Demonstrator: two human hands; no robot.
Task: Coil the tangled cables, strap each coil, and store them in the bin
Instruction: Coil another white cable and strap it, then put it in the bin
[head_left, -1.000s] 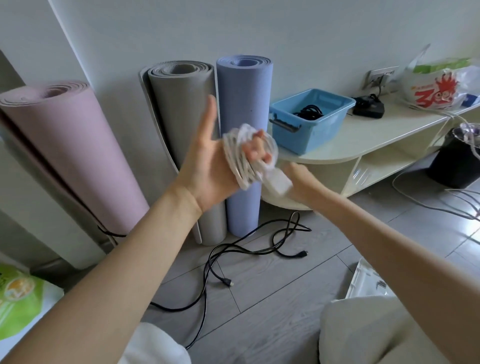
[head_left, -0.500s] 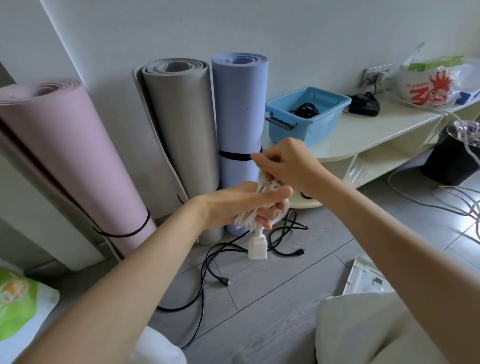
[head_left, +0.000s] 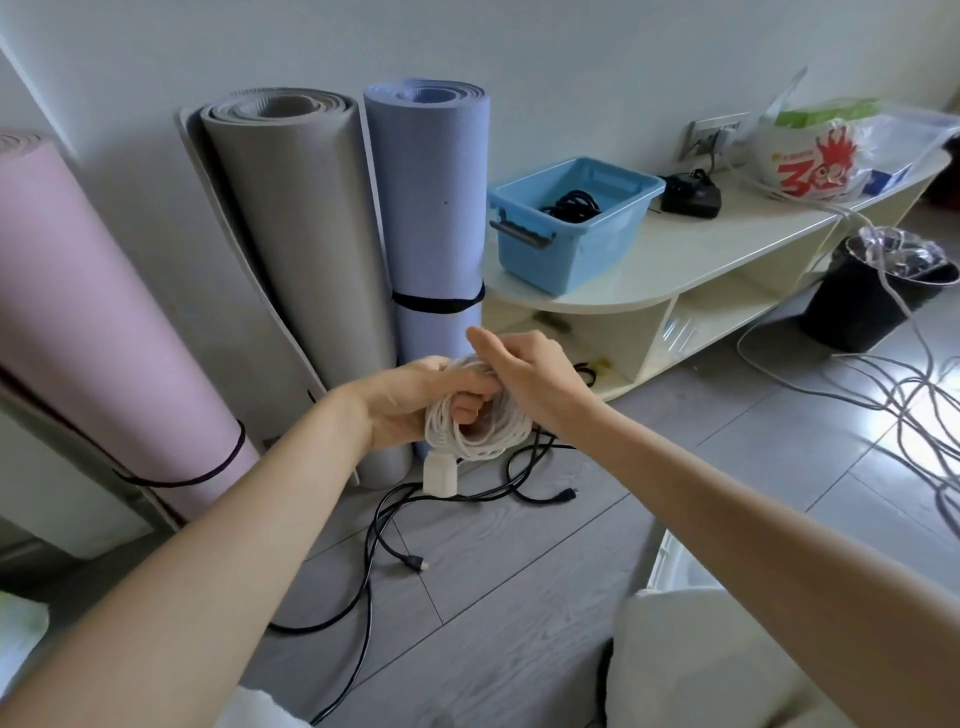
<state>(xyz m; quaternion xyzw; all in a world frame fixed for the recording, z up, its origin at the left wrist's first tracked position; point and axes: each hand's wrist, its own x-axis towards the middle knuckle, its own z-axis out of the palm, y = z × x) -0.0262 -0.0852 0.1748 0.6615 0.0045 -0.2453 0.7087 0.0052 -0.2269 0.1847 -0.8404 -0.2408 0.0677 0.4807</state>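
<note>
One head cam, looking forward and down

The scene is viewed wide-angle from head height, with both forearms seen close up, the grey floor (head_left: 519, 561) taken in below, and the wall (head_left: 571, 62) and low shelf unit (head_left: 691, 254) caught further back. No second view is given.

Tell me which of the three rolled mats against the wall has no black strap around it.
The grey rolled foam mat in the middle: the pink mat and the lavender-blue mat each wear a black band.
</note>
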